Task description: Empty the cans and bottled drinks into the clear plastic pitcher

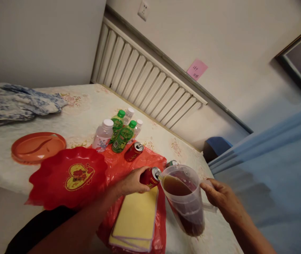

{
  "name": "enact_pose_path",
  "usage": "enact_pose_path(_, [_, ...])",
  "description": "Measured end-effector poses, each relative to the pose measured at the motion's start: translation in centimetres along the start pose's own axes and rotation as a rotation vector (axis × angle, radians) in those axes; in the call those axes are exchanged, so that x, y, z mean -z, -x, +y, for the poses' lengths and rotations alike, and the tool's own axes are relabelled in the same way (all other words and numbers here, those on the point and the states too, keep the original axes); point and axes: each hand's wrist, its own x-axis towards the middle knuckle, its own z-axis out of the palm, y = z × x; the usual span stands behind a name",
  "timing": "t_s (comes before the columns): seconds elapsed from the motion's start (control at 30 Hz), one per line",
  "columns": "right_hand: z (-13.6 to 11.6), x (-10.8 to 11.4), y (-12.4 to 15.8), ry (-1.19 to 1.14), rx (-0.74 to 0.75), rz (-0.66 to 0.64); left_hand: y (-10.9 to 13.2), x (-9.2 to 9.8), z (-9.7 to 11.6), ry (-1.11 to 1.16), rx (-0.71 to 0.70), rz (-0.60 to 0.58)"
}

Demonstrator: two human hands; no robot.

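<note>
A red drink can (148, 178) stands in the grasp of my left hand (133, 181), its opened top facing up. My right hand (215, 192) is closed round the handle of a clear plastic pitcher (189, 208), which tilts toward that can. Brown liquid fills much of the pitcher, and its spout touches or nearly touches the can's opening. Just below my left hand lie folded yellow cloths (137, 215) on a red plastic bag (116, 165). Another red can (134, 151), also opened, is a little farther back. Part of a further can (171, 163) shows behind the pitcher.
Several bottles with green caps (123, 137) and white caps (103, 135) cluster behind the cans. To the left are a red scalloped tray (52, 176), an orange dish (39, 148) and a bundled patterned cloth (20, 104). A radiator (145, 74) runs along the wall; a blue curtain (272, 165) hangs right.
</note>
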Motion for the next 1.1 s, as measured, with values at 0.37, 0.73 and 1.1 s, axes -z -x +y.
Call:
enact_pose_path(0.37, [0.0, 0.1, -0.1, 0.076, 0.019, -0.017, 0.1, 0.0, 0.0, 0.005, 0.004, -0.002])
enact_pose_path(0.73, [-0.7, 0.0, -0.1, 0.098, 0.007, -0.049, -0.2, 0.0, -0.5, -0.02, 0.008, -0.028])
enact_pose_path(1.1, [-0.9, 0.2, -0.1, 0.116, 0.03, -0.035, -0.4, -0.1, -0.9, -0.015, 0.007, -0.015])
